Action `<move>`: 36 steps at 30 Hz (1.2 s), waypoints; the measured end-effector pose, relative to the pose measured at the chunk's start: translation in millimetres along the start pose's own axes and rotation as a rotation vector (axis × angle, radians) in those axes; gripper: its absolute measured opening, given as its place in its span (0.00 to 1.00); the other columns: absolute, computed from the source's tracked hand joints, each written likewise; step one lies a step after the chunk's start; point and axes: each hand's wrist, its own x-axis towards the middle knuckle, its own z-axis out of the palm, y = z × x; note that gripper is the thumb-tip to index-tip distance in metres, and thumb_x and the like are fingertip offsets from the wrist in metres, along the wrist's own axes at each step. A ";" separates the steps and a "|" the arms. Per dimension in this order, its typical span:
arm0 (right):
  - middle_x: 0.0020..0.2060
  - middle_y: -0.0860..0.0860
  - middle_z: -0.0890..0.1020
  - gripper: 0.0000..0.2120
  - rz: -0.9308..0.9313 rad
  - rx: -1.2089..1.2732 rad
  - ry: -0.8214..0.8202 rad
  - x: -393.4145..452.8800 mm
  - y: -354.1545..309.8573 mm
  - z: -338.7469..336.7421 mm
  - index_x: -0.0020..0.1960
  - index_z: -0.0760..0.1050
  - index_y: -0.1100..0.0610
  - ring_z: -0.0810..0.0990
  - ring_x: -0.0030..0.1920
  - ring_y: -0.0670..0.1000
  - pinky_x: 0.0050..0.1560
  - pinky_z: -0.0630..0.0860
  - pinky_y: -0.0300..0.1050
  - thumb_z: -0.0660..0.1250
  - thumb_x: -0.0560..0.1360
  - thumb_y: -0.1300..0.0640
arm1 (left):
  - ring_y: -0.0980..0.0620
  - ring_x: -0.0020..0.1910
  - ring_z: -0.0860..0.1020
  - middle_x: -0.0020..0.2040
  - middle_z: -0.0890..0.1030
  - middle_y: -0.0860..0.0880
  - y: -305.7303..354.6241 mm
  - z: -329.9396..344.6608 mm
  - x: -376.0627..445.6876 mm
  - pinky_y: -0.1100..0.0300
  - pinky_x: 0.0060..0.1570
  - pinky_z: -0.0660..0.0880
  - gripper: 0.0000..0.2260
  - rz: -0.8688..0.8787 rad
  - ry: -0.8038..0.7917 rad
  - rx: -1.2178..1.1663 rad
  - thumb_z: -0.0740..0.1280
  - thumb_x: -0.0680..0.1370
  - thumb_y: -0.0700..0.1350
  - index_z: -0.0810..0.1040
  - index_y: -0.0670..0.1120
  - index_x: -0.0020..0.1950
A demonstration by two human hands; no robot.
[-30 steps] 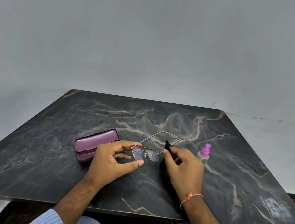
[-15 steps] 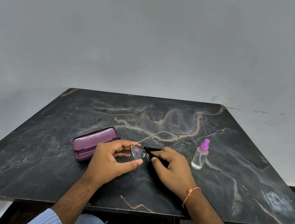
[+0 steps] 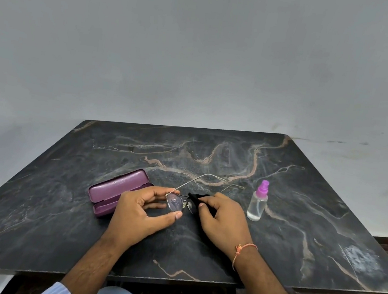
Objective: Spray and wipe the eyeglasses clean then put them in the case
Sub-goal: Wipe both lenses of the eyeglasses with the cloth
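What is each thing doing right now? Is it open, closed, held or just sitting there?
eyeglasses: arms unfolded, held up by both hands.
left hand: pinches the left lens rim.
right hand: holds the black cloth on the other lens.
purple case: open, lying on the table.
spray bottle: upright, untouched, clear liquid inside.

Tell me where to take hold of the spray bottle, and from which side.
Grip the spray bottle around its clear round body, below the purple nozzle, coming from its left with the right hand, which is nearest. It stands upright on the table with nothing beside it, so a sideways wrap should fit and leave the nozzle free to press.
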 end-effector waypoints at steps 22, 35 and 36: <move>0.36 0.41 0.82 0.17 -0.012 -0.028 0.024 -9.2 -5.7 -2.1 0.52 0.89 0.46 0.81 0.44 0.43 0.46 0.77 0.44 0.64 0.71 0.44 | 0.56 0.57 0.89 0.56 0.91 0.57 -2.7 -0.3 0.8 0.59 0.61 0.85 0.23 -0.016 0.015 0.005 0.87 0.69 0.40 0.89 0.52 0.62; 0.39 0.44 0.84 0.18 -0.008 -0.142 0.062 -11.6 -11.2 -4.2 0.52 0.88 0.45 0.83 0.46 0.47 0.45 0.79 0.45 0.63 0.72 0.43 | 0.57 0.60 0.88 0.57 0.90 0.57 -0.8 -0.7 0.4 0.60 0.62 0.84 0.22 -0.019 0.008 0.004 0.87 0.70 0.42 0.89 0.52 0.63; 0.40 0.44 0.83 0.18 0.007 -0.187 0.065 -10.5 -11.3 -3.4 0.53 0.88 0.45 0.83 0.47 0.48 0.45 0.78 0.45 0.63 0.73 0.43 | 0.57 0.60 0.88 0.57 0.90 0.57 -0.5 -0.9 0.3 0.60 0.62 0.84 0.23 -0.021 0.006 0.007 0.87 0.70 0.42 0.89 0.53 0.63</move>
